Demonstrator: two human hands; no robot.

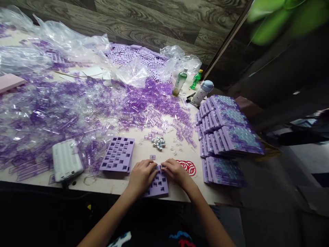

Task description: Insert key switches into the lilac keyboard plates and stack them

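Observation:
A light purple panel with square holes (161, 185) lies at the table's front edge, partly covered by my hands. My left hand (142, 175) rests over its left side, fingers bent together at the far end. From the other side my right hand (177, 171) meets it there, thumb and fingers pinched. Whatever small piece is between the fingertips is hidden. Just beyond lie a small clear purple piece (152, 157) and a pile of small white-and-blue parts (158, 143). Left of my left hand sits a stack of similar purple panels (118, 154).
Loose clear purple plastic pieces (144, 99) cover much of the table. A white power pack (66, 161) stands at front left, red rings (189, 167) at right. Stacked filled panels (221, 127), a flask (203, 92) and a green-capped bottle (180, 82) stand farther right.

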